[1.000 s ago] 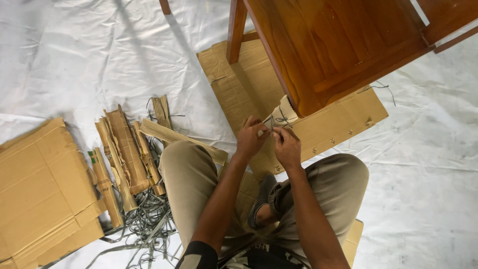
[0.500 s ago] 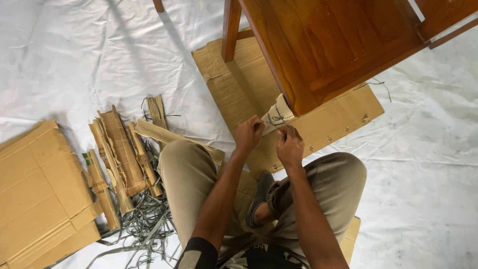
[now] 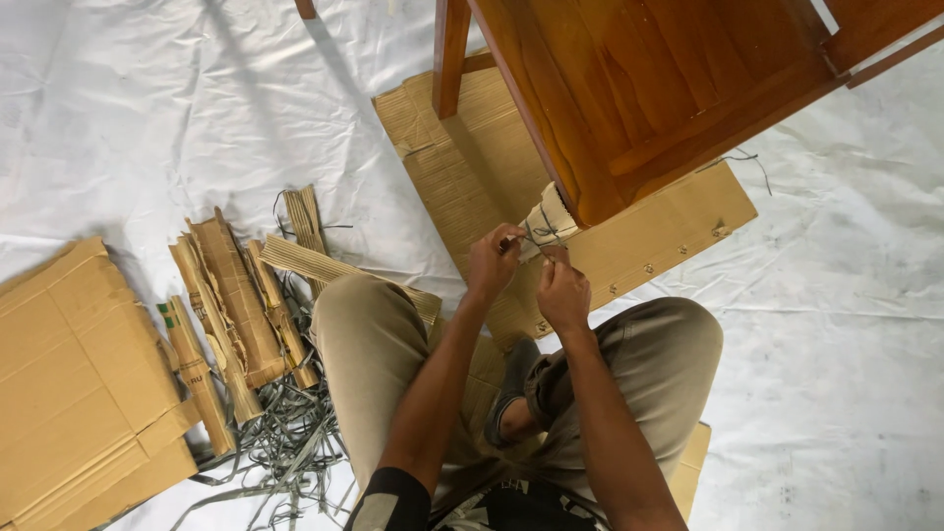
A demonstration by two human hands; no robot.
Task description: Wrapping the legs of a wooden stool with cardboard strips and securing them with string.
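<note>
Left hand: fingers pinched on strap tied round cardboard wrap at corner of wooden furniture. Right hand: curled just below wrap, grip unclear. Flat cardboard sheet beneath. Cardboard strips, loose straps left of knee.
</note>
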